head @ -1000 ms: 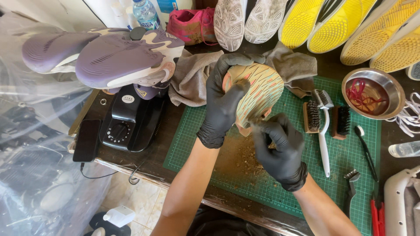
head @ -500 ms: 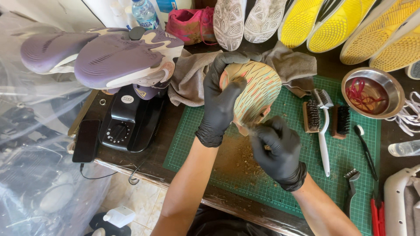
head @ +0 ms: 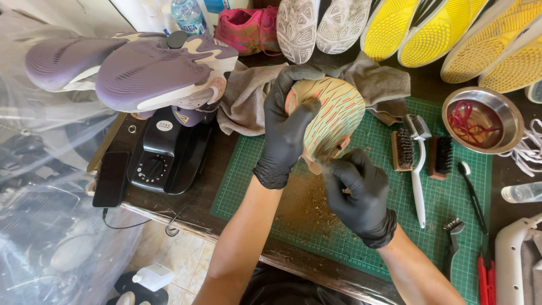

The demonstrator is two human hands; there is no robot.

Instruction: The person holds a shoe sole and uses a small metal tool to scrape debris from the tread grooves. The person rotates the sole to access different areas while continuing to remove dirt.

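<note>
My left hand [head: 288, 127], in a black glove, grips a shoe [head: 334, 116] held sole-up above the green cutting mat [head: 389, 226]. The sole is pale green with red streaks. My right hand [head: 358, 192], also gloved, is closed just below the shoe's near end, its fingertips pinched against the edge of the sole; whatever it pinches is too small to make out. Brown dirt crumbs lie on the mat under the shoe.
Two purple shoes [head: 135, 70] sit on a black drying device [head: 169, 155] at left, a phone [head: 110, 178] beside it. A grey cloth [head: 248, 96] lies behind the shoe. Brushes [head: 418, 149], a metal bowl with red laces [head: 480, 118] and small tools lie right. Yellow-soled shoes [head: 468, 34] line the back.
My right hand has shifted slightly up toward the shoe's near end. The left hand keeps its grip on the shoe.
</note>
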